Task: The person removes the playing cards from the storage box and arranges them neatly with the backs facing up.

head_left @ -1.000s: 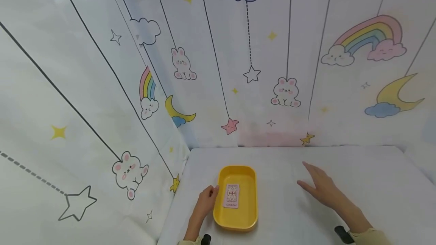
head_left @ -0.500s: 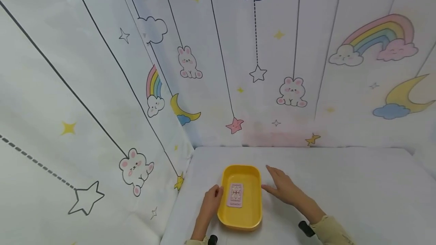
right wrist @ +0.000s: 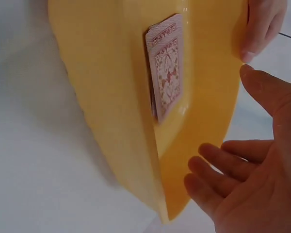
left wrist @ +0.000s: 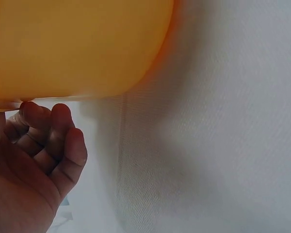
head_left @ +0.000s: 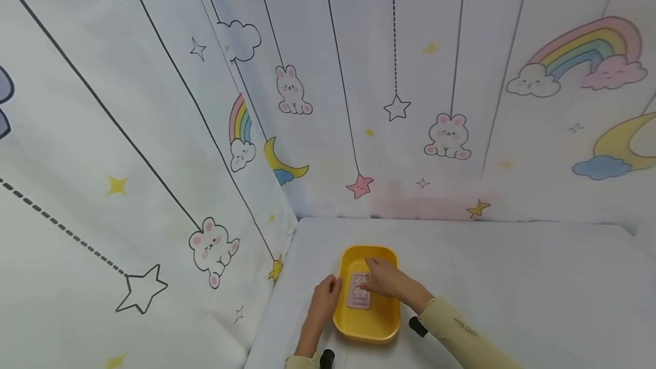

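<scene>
A yellow plastic tray (head_left: 365,324) stands on the white table, and a small stack of playing cards (head_left: 359,300) lies in it, patterned backs up. My left hand (head_left: 324,302) grips the tray's left rim, thumb on top; in the left wrist view its fingers (left wrist: 62,119) curl at the tray wall. My right hand (head_left: 390,281) is over the tray, beside the cards and partly covering them in the head view. In the right wrist view its fingers (right wrist: 216,167) are spread and relaxed, apart from the cards, and hold nothing.
White table surface (head_left: 502,283) stretches away to the right of the tray. A white curtain (head_left: 307,147) printed with rabbits, stars and rainbows hangs behind and along the left side. Each wrist wears a dark strap.
My right hand has moved left from the open table to above the tray and the cards. The left hand keeps its grip on the rim. The head view has shifted slightly.
</scene>
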{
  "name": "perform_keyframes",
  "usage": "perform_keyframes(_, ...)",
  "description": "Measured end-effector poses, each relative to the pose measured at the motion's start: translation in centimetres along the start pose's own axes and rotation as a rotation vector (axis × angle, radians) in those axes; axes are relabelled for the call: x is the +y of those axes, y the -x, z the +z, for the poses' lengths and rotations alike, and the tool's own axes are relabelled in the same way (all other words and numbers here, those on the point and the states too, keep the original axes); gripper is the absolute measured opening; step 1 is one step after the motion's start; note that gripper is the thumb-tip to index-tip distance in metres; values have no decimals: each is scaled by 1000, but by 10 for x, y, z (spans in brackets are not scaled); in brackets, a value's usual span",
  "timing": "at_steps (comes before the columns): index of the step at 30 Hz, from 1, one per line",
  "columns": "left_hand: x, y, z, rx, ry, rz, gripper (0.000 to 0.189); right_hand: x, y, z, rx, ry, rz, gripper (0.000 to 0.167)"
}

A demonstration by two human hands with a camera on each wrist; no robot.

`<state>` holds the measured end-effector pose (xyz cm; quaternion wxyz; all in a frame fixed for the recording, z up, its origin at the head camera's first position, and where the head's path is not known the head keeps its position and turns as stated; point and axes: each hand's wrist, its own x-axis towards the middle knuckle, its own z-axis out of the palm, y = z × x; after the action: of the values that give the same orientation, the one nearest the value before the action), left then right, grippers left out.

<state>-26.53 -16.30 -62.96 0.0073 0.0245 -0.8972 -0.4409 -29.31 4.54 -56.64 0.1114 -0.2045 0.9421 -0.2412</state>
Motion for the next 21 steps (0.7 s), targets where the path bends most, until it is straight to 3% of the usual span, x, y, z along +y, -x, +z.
perform_keyframes(9,-1,-3,1,-19,8,15,32,-9,-30,19,-112,196,92,65)
perform_keyframes(15,0,-4,3,-17,-3,22,33,-17,-34,25,-139,248,165,61)
perform_keyframes(21,0,0,-2,-18,0,-2,32,-28,-33,27,-130,299,159,61)
